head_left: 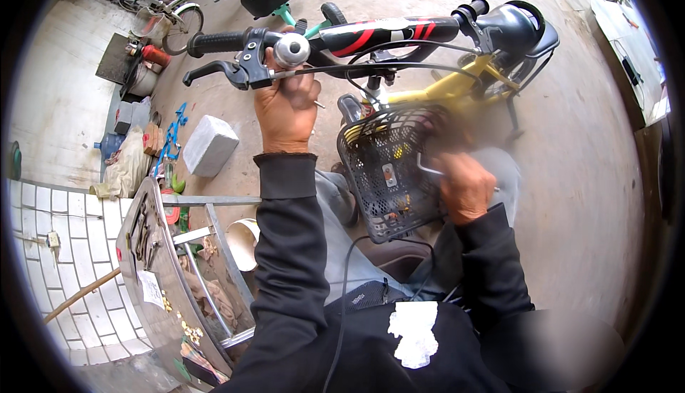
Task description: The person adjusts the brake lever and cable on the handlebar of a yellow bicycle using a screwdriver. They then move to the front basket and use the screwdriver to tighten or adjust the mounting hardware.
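My left hand (pixel 289 111) is closed below the left handlebar grip (pixel 217 42), brake lever (pixel 232 73) and silver bell (pixel 291 50); a thin metal piece pokes out from it, but what it holds is unclear. My right hand (pixel 464 187) is closed on a bent metal hex key (pixel 429 167) at the right side of the black mesh front basket (pixel 364 157). A small metal plate (pixel 389 176) shows inside the basket. The bike has a yellow frame (pixel 435 95), a black-and-red bar pad (pixel 385 36) and a black saddle or cover behind. A blurred patch hides part of the basket's right.
A round metal stand (pixel 146 222) with tools and aluminum bars stands at left, beside a white bucket (pixel 241 239). A white block (pixel 208 143), clutter and other bicycles (pixel 182 29) lie beyond. A white board (pixel 628 57) leans at the far right.
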A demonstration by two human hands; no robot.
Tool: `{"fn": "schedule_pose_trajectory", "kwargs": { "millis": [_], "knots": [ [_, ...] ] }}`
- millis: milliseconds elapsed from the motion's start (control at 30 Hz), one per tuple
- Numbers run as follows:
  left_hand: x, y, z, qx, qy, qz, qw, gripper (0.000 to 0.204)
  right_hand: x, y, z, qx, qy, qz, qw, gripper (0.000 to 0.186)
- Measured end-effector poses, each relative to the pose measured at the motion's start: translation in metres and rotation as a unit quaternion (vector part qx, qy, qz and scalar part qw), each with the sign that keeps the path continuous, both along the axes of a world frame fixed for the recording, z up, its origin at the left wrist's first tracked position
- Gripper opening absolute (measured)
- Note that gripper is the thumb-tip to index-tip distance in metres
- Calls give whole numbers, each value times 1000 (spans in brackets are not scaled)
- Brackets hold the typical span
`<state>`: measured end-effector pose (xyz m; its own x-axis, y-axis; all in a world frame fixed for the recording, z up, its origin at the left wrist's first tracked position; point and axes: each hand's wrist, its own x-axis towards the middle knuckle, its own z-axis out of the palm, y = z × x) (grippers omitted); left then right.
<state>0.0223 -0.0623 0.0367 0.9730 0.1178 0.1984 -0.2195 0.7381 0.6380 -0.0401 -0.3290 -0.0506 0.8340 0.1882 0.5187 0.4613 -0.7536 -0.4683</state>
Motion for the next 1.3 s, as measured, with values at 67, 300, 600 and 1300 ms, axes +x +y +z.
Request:
{"fn": "schedule_pose_trajectory", "kwargs": {
  "millis": [67,300,600,1300],
  "knots": [
    [1,3,-3,4,-3,7,1000,25,0,0,1,-5,4,-2,1000,11],
    [-2,6,-7,50,-15,6,999,43,2,4,1,-15,11,5,1000,11],
    [4,6,-4,64,10,19,998,28,-12,-1,4,-75,79,123,986,23],
    [20,21,-13,6,-37,14,999,42,-54,-26,50,358,492,55,792,24]
  ]
}}
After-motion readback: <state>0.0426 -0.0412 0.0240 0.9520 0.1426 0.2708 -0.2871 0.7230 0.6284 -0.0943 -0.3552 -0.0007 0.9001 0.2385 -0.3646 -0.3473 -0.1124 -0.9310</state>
